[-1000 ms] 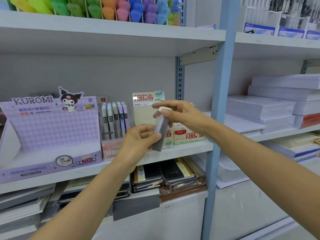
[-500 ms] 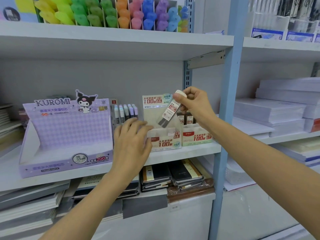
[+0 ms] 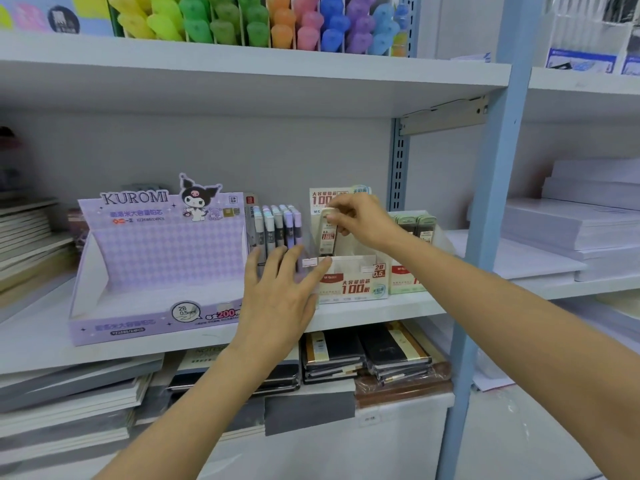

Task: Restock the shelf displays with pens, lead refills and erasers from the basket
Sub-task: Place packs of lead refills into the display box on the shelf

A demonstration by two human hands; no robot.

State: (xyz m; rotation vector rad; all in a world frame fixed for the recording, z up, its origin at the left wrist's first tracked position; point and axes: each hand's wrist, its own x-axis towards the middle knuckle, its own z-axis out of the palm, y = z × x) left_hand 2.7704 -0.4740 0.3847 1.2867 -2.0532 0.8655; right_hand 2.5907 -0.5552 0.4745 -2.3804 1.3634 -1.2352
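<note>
- Right hand (image 3: 363, 220): I see thumb and fingers pinching the top of a lead refill case (image 3: 328, 237), which stands upright with its lower end at the rim of the cream display box (image 3: 349, 278) on the middle shelf (image 3: 381, 311).
- Left hand (image 3: 277, 289): fingers straight and spread, holding nothing, thumb against that box's front left corner.
- Purple Kuromi box (image 3: 156, 265): same shelf, further left.

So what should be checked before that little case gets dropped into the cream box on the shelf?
1. Grip: right hand pinches the lead refill case by its top. Ok.
2. Position: case hangs roughly upright over the cream display box. Ok.
3. Box steadied: left hand open, thumb at the box's front corner. Ok.
4. Free room inside: hidden behind the front panel. Cannot tell.
5. Label matches the box: print blurred. Cannot tell.
</note>
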